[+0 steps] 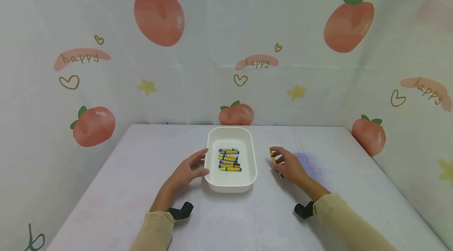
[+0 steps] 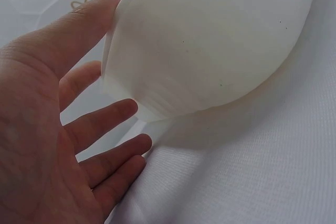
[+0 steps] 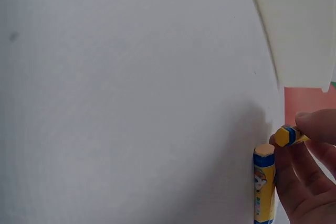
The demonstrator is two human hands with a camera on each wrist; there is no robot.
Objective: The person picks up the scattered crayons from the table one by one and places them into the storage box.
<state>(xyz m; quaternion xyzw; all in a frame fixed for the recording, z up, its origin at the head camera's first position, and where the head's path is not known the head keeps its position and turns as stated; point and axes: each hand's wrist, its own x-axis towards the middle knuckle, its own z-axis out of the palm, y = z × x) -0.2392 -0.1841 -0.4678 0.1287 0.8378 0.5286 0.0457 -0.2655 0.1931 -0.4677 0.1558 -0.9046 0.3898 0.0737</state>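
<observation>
A white plastic tray [image 1: 231, 189] stands on the table, with several crayons [image 1: 230, 169] in yellow wrappers lying in a loose column inside it. My left hand [image 1: 187, 170] touches the tray's left side, thumb by the rim and fingers spread; the left wrist view shows fingertips beside the tray wall [image 2: 210, 51]. To the right of the tray, my right hand [image 1: 288, 166] pinches a yellow crayon [image 3: 285, 136] between thumb and fingers. Below that hand lies another crayon [image 3: 264, 184], with a peach-coloured end, on the table; the head view shows it only partly.
A white cloth covers the table [image 1: 233, 223]. Right of my right hand is a bluish-purple stain [image 1: 313, 166] on the cloth. Behind the table hangs a white curtain [image 1: 212, 46] printed with fruit, hearts and words. A dark wrist mount [image 1: 181, 211] sits on each forearm.
</observation>
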